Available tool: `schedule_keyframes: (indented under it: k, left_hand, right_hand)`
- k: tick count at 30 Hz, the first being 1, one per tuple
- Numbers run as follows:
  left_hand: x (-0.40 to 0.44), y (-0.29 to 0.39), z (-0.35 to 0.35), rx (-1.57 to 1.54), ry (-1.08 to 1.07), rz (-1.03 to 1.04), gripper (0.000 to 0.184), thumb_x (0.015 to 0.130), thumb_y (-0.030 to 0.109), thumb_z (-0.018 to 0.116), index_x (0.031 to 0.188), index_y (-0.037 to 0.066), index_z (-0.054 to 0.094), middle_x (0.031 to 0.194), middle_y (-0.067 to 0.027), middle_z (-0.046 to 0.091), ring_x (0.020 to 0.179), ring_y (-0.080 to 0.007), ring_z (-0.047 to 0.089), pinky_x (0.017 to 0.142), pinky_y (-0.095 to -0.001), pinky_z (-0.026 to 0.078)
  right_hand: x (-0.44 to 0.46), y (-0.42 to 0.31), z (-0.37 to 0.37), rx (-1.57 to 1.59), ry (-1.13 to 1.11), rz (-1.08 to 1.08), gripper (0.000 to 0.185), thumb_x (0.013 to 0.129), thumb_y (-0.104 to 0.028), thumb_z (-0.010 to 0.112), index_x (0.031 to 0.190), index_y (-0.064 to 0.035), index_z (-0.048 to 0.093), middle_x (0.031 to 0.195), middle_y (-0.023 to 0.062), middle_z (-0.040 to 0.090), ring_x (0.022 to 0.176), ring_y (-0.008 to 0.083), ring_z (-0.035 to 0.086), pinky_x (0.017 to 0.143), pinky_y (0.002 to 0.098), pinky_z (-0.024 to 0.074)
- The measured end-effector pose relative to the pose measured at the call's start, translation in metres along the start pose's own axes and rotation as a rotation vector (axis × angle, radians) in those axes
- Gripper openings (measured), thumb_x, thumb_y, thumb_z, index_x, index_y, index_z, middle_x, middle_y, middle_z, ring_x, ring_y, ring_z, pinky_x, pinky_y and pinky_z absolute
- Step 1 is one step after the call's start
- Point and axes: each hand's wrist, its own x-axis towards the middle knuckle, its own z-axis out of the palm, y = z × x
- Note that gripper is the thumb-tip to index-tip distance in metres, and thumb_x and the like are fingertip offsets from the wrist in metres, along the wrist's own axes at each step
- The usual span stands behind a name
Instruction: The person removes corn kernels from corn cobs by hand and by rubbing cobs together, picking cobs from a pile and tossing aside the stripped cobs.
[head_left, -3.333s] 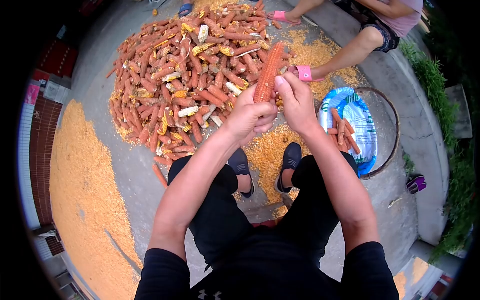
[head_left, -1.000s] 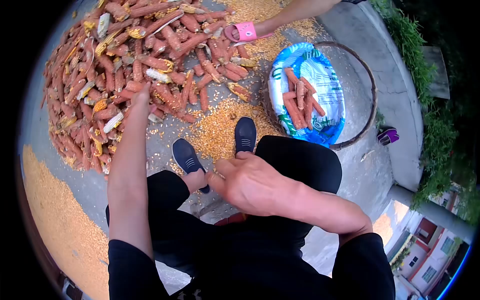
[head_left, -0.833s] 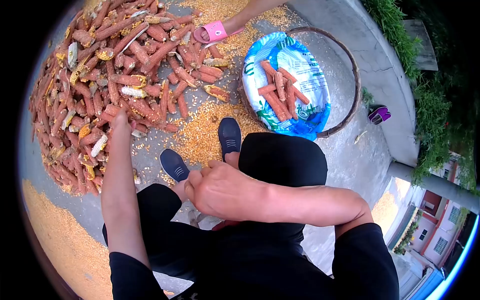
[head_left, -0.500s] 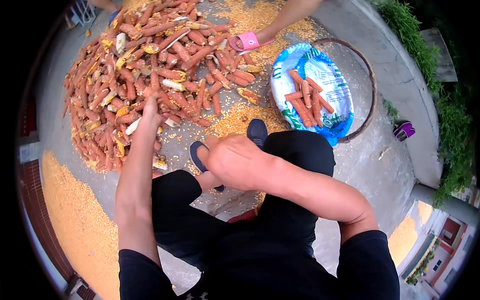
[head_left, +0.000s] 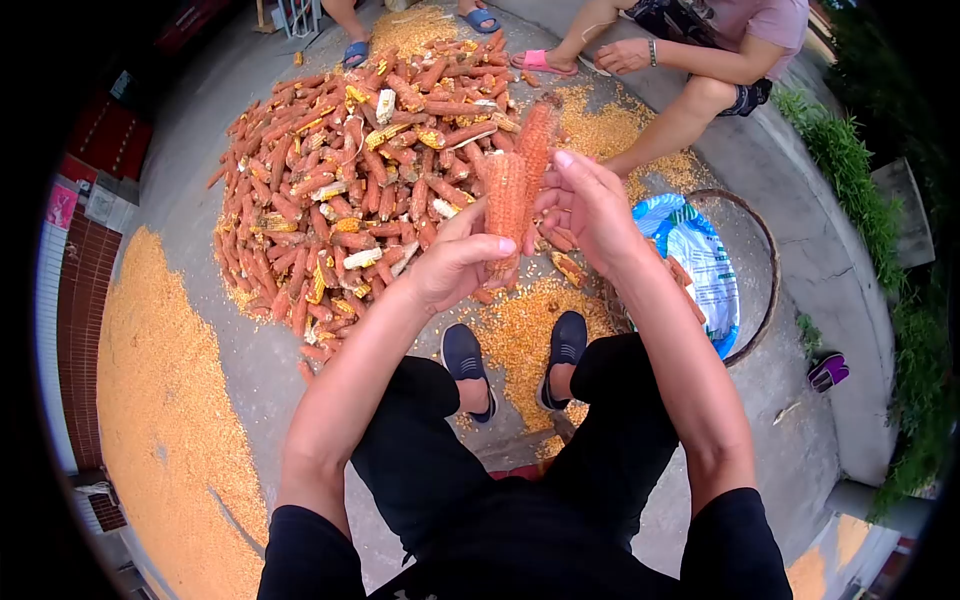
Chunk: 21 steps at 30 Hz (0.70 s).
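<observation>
In front of my chest, my left hand [head_left: 455, 258] is closed around the lower end of a reddish, stripped corn cob [head_left: 503, 195], its thumb across the front. My right hand [head_left: 592, 210] grips a second stripped cob [head_left: 537, 135] from the right, with the thumb raised beside it. Both cobs stand roughly upright and overlap, the right one behind the left; whether they touch is hard to tell. Beyond them lies a large heap of corn cobs [head_left: 330, 210], mostly bare, some with yellow kernels left on.
A basket lined with a blue-and-white plastic bag [head_left: 708, 265] stands at my right, cobs inside. Loose kernels [head_left: 520, 330] lie around my shoes; a wide kernel layer [head_left: 170, 390] spreads at left. A person in a pink shirt [head_left: 755, 35] sits beyond; another's sandalled feet [head_left: 357, 52] show behind the heap.
My left hand has come back from the heap and up, now with a cob. My right hand has risen from above my lap to meet it. The view has shifted, showing more of the co-worker.
</observation>
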Motion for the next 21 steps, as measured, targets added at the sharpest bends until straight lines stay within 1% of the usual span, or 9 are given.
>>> schedule_keyframes:
  k: [3, 4, 7, 8, 11, 12, 15, 18, 21]
  left_hand:
    - [0.007, -0.015, -0.001, 0.294, 0.249, 0.146, 0.067, 0.079, 0.011, 0.075, 0.139, 0.002, 0.045, 0.109, -0.0125, 0.064, 0.091, -0.0178, 0.066, 0.076, -0.0330, 0.054]
    - [0.007, -0.014, -0.001, 0.417, 0.310, 0.117, 0.067, 0.077, 0.007, 0.078, 0.136, 0.002, 0.047, 0.114, -0.0123, 0.064, 0.101, -0.0195, 0.066, 0.089, -0.0345, 0.054]
    - [0.009, -0.018, 0.008, 0.898, 0.481, 0.229, 0.064, 0.078, 0.009, 0.079, 0.133, 0.000, 0.049, 0.115, -0.0131, 0.066, 0.103, -0.0202, 0.067, 0.089, -0.0350, 0.054]
    - [0.011, -0.021, 0.007, 1.044, 0.534, 0.220, 0.065, 0.076, 0.010, 0.081, 0.132, -0.001, 0.049, 0.113, -0.0168, 0.069, 0.104, -0.0253, 0.069, 0.090, -0.0376, 0.054]
    - [0.015, -0.027, 0.013, 1.185, 0.556, 0.260, 0.069, 0.073, 0.010, 0.083, 0.131, -0.002, 0.049, 0.112, -0.0211, 0.069, 0.104, -0.0304, 0.071, 0.091, -0.0399, 0.054]
    - [0.016, -0.027, 0.013, 1.191, 0.557, 0.310, 0.071, 0.072, 0.012, 0.084, 0.132, -0.003, 0.048, 0.113, -0.0235, 0.069, 0.105, -0.0355, 0.070, 0.091, -0.0423, 0.054]
    - [0.017, -0.029, 0.009, 1.244, 0.540, 0.462, 0.067, 0.076, 0.011, 0.083, 0.132, -0.004, 0.051, 0.114, -0.0218, 0.069, 0.104, -0.0305, 0.071, 0.090, -0.0395, 0.054]
    - [0.017, -0.034, -0.002, 0.974, 0.422, 0.293, 0.062, 0.077, 0.013, 0.081, 0.132, 0.000, 0.055, 0.096, -0.0177, 0.069, 0.093, -0.0326, 0.071, 0.084, -0.0421, 0.055]
    - [0.009, -0.024, -0.005, 1.041, 0.418, 0.054, 0.051, 0.082, 0.009, 0.079, 0.127, -0.002, 0.058, 0.082, -0.0050, 0.065, 0.076, -0.0109, 0.062, 0.068, -0.0286, 0.050]
  right_hand:
    - [0.010, 0.020, 0.001, -0.283, -0.090, -0.162, 0.061, 0.097, -0.037, 0.068, 0.141, 0.0015, 0.050, 0.121, 0.0129, 0.065, 0.106, 0.0162, 0.065, 0.082, 0.0272, 0.0513]
    - [0.004, 0.019, 0.006, -0.261, -0.109, -0.152, 0.063, 0.093, -0.031, 0.073, 0.141, 0.0028, 0.049, 0.127, 0.0137, 0.064, 0.111, 0.0170, 0.063, 0.091, 0.0305, 0.0509]
    - [0.009, 0.032, 0.016, -0.221, -0.164, -0.263, 0.058, 0.090, -0.018, 0.076, 0.138, 0.0035, 0.051, 0.125, 0.0135, 0.065, 0.108, 0.0169, 0.064, 0.093, 0.0328, 0.0522]
    - [0.007, 0.029, 0.016, -0.256, -0.142, -0.142, 0.062, 0.088, -0.005, 0.075, 0.142, 0.0046, 0.047, 0.123, 0.0117, 0.066, 0.109, 0.0181, 0.065, 0.099, 0.0345, 0.0516]
    - [0.020, 0.046, 0.009, -0.008, -0.055, -0.049, 0.054, 0.089, -0.001, 0.072, 0.137, 0.0046, 0.050, 0.120, 0.0124, 0.067, 0.107, 0.0185, 0.067, 0.096, 0.0341, 0.0536]
    - [0.020, 0.042, 0.010, 0.045, -0.039, -0.072, 0.041, 0.089, 0.001, 0.070, 0.128, 0.0008, 0.057, 0.110, 0.0095, 0.070, 0.097, 0.0167, 0.070, 0.088, 0.0331, 0.0568]
    - [0.021, 0.034, -0.005, 0.084, -0.075, -0.092, 0.042, 0.088, 0.002, 0.070, 0.128, 0.0016, 0.056, 0.110, 0.0105, 0.070, 0.099, 0.0173, 0.070, 0.090, 0.0338, 0.0567]
    - [0.011, 0.025, -0.021, 0.073, -0.126, -0.111, 0.044, 0.087, 0.005, 0.069, 0.129, 0.0040, 0.055, 0.119, 0.0149, 0.068, 0.106, 0.0213, 0.069, 0.094, 0.0366, 0.0565]
    - [-0.003, 0.011, -0.041, 0.147, -0.152, -0.129, 0.046, 0.081, 0.011, 0.065, 0.126, 0.0056, 0.057, 0.125, 0.0176, 0.065, 0.113, 0.0271, 0.067, 0.102, 0.0422, 0.0530]
